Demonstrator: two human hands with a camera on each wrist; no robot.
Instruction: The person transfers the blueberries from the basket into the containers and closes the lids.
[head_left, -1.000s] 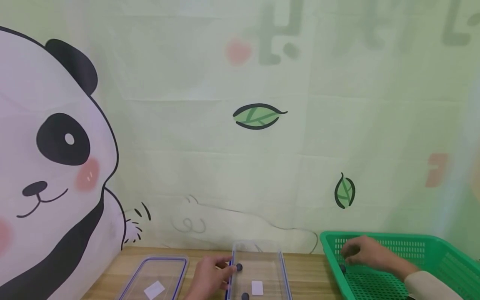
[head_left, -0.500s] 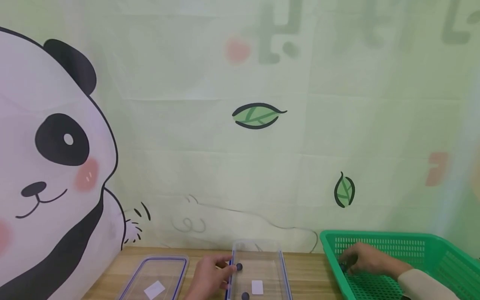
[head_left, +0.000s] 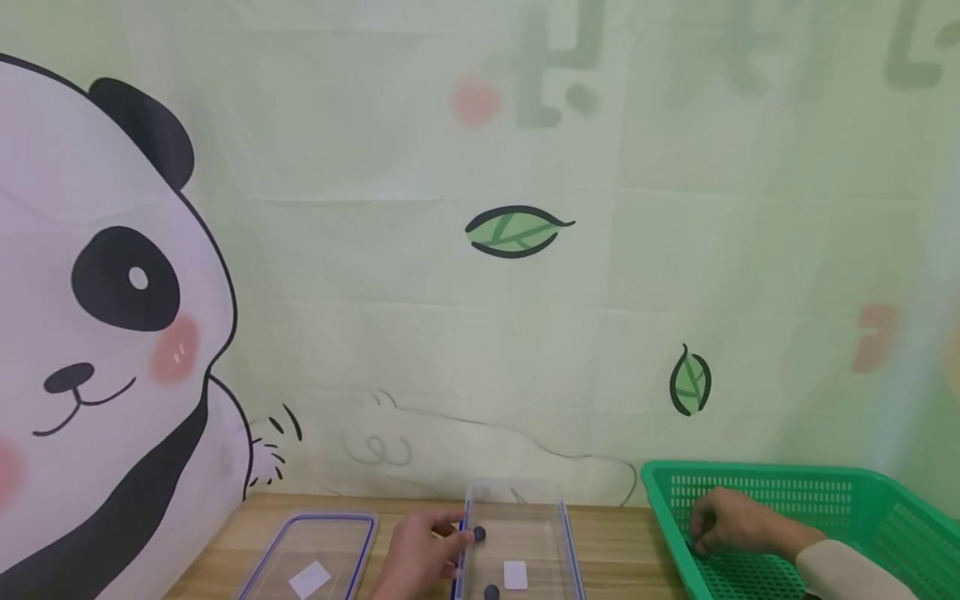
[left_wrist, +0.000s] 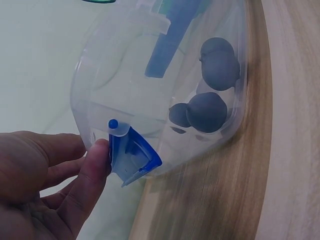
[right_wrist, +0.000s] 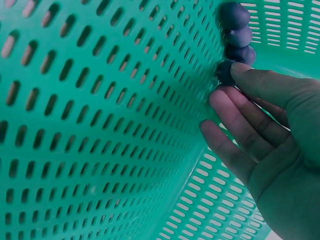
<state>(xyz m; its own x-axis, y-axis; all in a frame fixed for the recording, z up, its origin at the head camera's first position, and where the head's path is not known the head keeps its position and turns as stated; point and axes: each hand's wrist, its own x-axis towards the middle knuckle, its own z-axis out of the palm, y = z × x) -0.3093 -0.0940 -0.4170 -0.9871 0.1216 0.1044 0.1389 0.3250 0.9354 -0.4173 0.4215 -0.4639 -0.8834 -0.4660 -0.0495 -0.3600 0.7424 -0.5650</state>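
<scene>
While the right hand [head_left: 738, 523] reached into the green perforated basket [head_left: 885, 508], its fingers [right_wrist: 235, 112] lay nearly straight and slightly spread, a fingertip touching one dark blue-grey berry [right_wrist: 225, 72] against the basket wall; nothing was gripped. Three more berries [right_wrist: 236, 30] sat in a row just beyond it, toward twelve o'clock.

At the left hand [head_left: 416, 554], the fingers [left_wrist: 90, 175] were curled against the blue latch [left_wrist: 132, 155] on the wall of the clear plastic container [head_left: 517, 533], holding it at its nine o'clock side. Inside the container lay a few of the same dark berries [left_wrist: 207, 110].

A clear lid with blue edging [head_left: 311, 554] rested flat on the wooden counter [head_left: 615, 550] at nine o'clock from the left hand. The basket stood at three o'clock from the container, apart from it. A panda-print backdrop [head_left: 112, 292] hung behind.
</scene>
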